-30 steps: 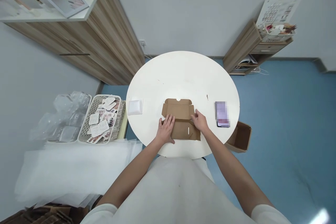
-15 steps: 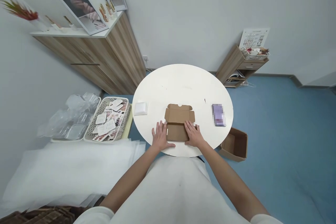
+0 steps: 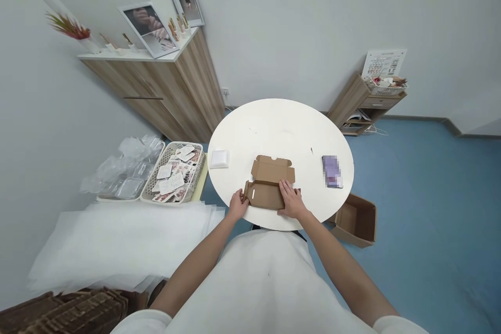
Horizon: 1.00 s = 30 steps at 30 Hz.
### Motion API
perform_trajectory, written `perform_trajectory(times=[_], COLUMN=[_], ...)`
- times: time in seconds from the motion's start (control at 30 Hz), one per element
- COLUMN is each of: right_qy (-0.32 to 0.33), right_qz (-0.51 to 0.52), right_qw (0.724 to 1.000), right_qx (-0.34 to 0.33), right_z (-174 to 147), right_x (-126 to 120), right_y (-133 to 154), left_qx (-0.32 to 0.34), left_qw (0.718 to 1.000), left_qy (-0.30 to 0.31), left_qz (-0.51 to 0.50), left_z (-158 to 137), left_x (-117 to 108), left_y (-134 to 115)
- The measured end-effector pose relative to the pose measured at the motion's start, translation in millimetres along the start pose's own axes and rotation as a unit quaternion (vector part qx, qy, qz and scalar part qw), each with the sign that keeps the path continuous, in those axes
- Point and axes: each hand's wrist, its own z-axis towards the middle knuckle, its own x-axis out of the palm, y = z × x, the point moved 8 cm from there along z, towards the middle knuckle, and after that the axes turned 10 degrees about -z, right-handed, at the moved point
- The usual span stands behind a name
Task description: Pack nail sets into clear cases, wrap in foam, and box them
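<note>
An unfolded brown cardboard box (image 3: 270, 195) lies on the white oval table (image 3: 270, 120), its lid panel (image 3: 274, 169) spread away from me. My left hand (image 3: 237, 205) is closed at the box's left end, pinching the raised side flap. Across the right end of the box lies my right hand (image 3: 291, 199), fingers stretched out and pressing on the cardboard; it covers that end's flap. A small white strip shows on the box floor near the left end.
White square packets (image 3: 219, 159) lie at the table's left, a blurred purple item (image 3: 332, 171) at the right. An open carton (image 3: 355, 220) stands on the floor. Left are a basket of cards (image 3: 172, 175), clear plastic cases (image 3: 131, 185) and white sheets (image 3: 129, 242).
My left hand has gone from lying spread beside the box to gripping its left flap, which now stands raised. My right hand stays on the right end. The view has shifted slightly.
</note>
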Motion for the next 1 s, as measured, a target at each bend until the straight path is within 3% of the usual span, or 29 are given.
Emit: perform_trajectory(times=[0.13,0.27,0.57,0.83,1.0], right_qy=[-0.002,-0.002,0.023,0.051,0.046], right_qz=[0.006,0.013,0.000,-0.019,-0.017], right_qw=[1.000,1.000,1.000,0.997,0.998], right_qx=[0.006,0.022,-0.006,-0.052,-0.035], right_z=[-2,-2,-3,-6,-6], right_x=[2,4,4,1,-1], right_y=[2,4,11,21,18], left_qx=[-0.017,0.006,-0.003,-0.011,0.041], left_qw=[0.994,0.993,0.999,0.981,0.986], left_qy=[0.023,0.037,0.046,0.037,0.051], left_qz=[-0.101,-0.114,0.027,0.192,0.155], left_z=[0,-8,-3,1,-8], left_x=[6,15,13,10,9], left_y=[-6,-24,-29,-33,-40])
